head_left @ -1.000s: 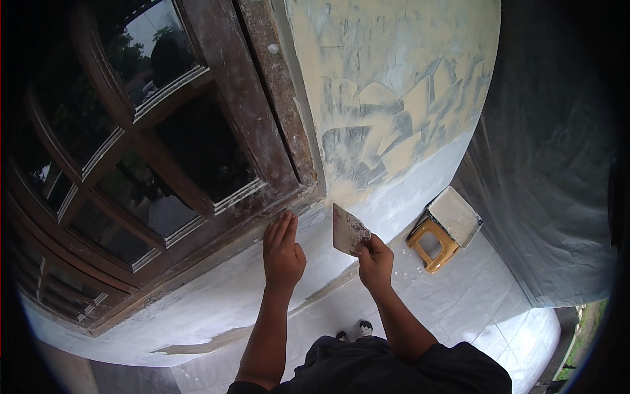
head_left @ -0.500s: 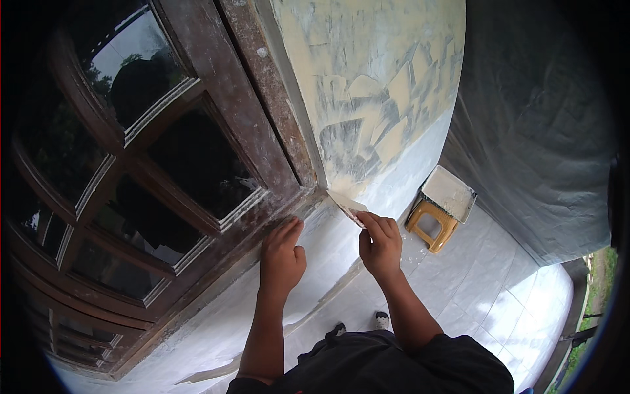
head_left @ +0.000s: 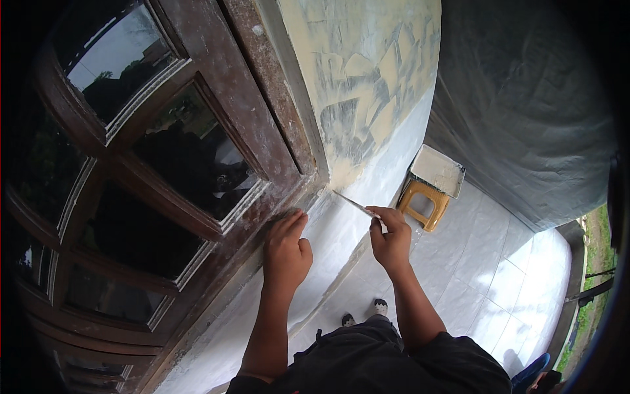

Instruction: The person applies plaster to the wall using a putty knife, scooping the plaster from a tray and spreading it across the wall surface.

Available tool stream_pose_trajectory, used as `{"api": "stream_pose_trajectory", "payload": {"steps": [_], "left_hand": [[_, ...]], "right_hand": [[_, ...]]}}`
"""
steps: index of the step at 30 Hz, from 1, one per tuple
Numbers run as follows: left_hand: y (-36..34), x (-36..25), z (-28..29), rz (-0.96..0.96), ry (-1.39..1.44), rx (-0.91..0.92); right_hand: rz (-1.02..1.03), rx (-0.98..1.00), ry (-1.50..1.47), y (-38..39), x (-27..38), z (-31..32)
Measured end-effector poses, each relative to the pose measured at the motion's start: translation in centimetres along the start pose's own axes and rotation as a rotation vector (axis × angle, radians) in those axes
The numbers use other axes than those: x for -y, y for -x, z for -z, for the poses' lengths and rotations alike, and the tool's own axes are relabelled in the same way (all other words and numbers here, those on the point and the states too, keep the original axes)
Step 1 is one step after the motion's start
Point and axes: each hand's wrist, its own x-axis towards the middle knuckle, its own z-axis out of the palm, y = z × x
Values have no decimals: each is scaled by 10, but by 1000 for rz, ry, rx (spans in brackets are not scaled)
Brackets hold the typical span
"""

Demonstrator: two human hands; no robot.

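Note:
My right hand [head_left: 392, 240] holds a thin, flat putty scraper [head_left: 351, 202] edge-on, its far end at the corner where the white lower wall [head_left: 342, 238] meets the bottom edge of the window frame. My left hand [head_left: 288, 249] lies with its fingers out along the ledge under the dark brown wooden window [head_left: 235, 196], whose panes reflect trees and sky. Patchy cream filler covers the wall [head_left: 361, 72] beside the window, with grey showing through.
A yellow plastic stool [head_left: 433, 213] bears a putty-smeared tray [head_left: 437, 169] at the right. Dark plastic sheeting [head_left: 512, 98] hangs beyond it. My feet stand on pale tiles [head_left: 459, 276]. A dark blue object [head_left: 528, 371], indistinct, is at the lower right, near grass outside.
The scraper has turned from showing its face to nearly edge-on, its tip now at the corner. My right hand has moved right and upward; my left hand stays by the ledge.

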Motion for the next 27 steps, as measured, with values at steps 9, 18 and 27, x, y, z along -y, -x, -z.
{"api": "stream_pose_trajectory", "payload": {"steps": [9, 18, 27], "left_hand": [[-4, 3, 7, -40, 67, 24], [3, 5, -2, 7, 163, -135], [0, 5, -4, -1, 151, -158]], "right_hand": [[9, -186, 29, -6, 18, -63], [108, -74, 59, 46, -12, -46], [102, 11, 19, 73, -3, -78]]}}
